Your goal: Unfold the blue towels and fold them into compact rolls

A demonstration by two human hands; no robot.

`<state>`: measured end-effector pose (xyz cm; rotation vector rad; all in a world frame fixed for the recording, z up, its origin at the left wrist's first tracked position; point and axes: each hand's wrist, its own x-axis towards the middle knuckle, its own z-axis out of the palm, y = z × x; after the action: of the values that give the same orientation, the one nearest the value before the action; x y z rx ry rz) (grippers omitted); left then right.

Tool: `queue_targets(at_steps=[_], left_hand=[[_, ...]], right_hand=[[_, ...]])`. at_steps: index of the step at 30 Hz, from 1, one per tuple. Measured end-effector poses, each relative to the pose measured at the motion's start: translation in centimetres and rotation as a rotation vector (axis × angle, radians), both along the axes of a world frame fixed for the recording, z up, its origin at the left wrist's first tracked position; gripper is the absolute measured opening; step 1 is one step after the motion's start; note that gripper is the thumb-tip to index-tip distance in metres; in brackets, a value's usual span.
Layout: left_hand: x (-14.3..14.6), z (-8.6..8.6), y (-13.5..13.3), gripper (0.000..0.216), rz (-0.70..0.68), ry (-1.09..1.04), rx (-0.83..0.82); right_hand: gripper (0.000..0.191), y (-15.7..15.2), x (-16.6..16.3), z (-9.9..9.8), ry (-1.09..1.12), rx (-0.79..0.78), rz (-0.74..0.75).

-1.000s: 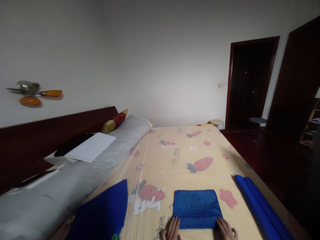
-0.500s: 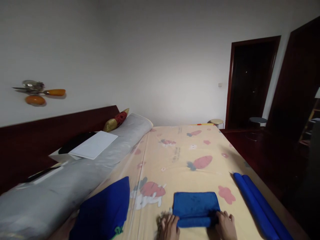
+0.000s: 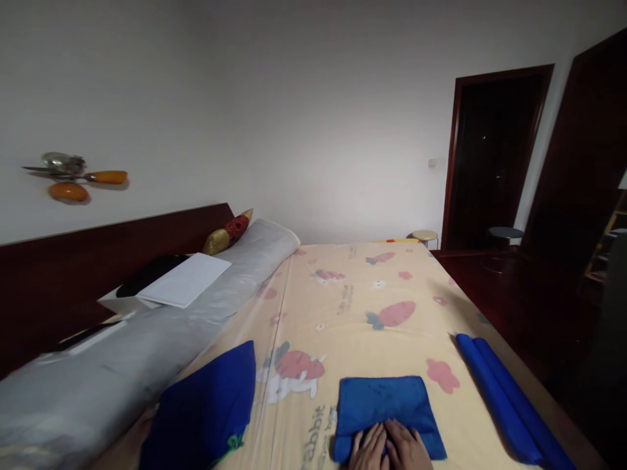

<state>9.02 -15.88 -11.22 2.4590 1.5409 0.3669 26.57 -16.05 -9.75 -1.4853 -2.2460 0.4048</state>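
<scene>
One blue cloth [image 3: 379,397], inward of the right edge of the bed [image 3: 337,346], was touched by the left hand [image 3: 369,449] and right hand [image 3: 406,447] (side by side; pinching could not be told).

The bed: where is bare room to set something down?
Bare sheet: between folded cloth and blue rolls; beyond the cloth toward the wall. Crowded: the cloth, under left hand and right hand; headboard side, with grey bundle and white panel.

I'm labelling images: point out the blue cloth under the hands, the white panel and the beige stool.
Blue cloth [image 3: 382,399]: head view, its far part.
White panel [image 3: 185,279]: head view, middle of its top.
Beige stool [image 3: 424,234]: head view, its seat.
</scene>
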Motion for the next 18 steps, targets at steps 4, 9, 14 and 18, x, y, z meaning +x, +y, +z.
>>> queue_targets(at_steps=[4,9,14,18], left_hand=[[-4.1,0.7,-0.8,0.045,0.279,0.06,0.061],[-7.3,0.8,-1.3,0.044,0.525,0.164,0.254],[-3.6,0.1,0.0,0.045,0.056,0.058,0.243],[-2.4,0.5,0.2,0.04,-0.044,0.033,0.238]], right_hand=[[0.041,-0.5,4.4,-1.8,-0.124,0.032,-0.099],[0.038,-0.7,6.3,-1.4,-0.109,0.067,-0.336],[0.035,-0.5,0.5,0.6,-0.005,0.04,-0.069],[0.035,-0.4,0.1,-0.1,-0.032,0.041,-0.03]])
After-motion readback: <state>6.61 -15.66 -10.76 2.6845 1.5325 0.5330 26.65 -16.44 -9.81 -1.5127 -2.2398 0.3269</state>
